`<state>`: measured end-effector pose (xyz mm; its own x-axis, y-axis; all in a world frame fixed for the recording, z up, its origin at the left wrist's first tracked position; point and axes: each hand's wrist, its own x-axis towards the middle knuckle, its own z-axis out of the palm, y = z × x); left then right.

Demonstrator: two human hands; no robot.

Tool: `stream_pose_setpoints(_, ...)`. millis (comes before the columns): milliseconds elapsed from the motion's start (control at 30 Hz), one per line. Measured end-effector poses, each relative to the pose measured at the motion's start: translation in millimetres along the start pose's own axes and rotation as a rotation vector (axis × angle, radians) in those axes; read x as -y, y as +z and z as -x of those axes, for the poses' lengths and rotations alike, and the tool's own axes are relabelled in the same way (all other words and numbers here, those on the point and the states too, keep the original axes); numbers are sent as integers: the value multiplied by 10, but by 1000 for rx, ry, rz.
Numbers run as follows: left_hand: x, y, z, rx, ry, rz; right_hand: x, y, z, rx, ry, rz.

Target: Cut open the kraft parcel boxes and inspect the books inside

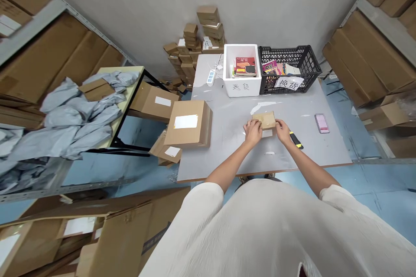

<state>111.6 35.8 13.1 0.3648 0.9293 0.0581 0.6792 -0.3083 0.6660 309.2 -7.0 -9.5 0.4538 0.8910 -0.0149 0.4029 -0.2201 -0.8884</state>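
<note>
A small brown cardboard box [265,120] with a white label on its near side is held above the grey table, between my two hands. My left hand [253,132] grips its left end with bent fingers. At the box's right edge, my right hand [282,130] pinches the corner between thumb and fingers. A yellow and black cutter [296,140] lies on the table just right of my right hand. Left of my hands, a larger closed brown carton [188,124] with a white label stands on the table.
A white bin [242,87] and a black crate [289,69], both holding books, stand at the table's back. A phone [322,123] lies right, a power strip [211,77] back left. Grey parcels [71,117] cover a side table; shelves with cartons flank both sides.
</note>
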Motion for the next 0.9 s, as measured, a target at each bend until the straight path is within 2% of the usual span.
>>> stream_pose_setpoints(100,-8,-105,-14,36,9,45,108,136,24,111,-81,-41)
stream_pose_setpoints(233,109,-207,8,-48,-196,115,89,307,15,277,-108,-76)
stream_pose_setpoints(300,242,-258,45,-73,-281,137,-12,364,7,266,-62,-9)
stream_pose_setpoints(400,500,-335,114,-78,-320,195,-207,417,22,195,67,149)
stream_pose_setpoints(533,818,-391,175,-93,-333,217,-371,478,86,270,144,156)
stream_pose_setpoints(600,917,-375,193,-75,-364,211,-396,504,110,296,121,115)
stream_pose_setpoints(700,983,-289,225,-31,-413,218,-408,492,112,259,75,109)
stream_pose_setpoints(800,984,-160,264,0,-423,251,-420,398,96,216,72,133)
stream_pose_setpoints(900,970,-51,299,7,-409,295,-439,263,84,228,77,113)
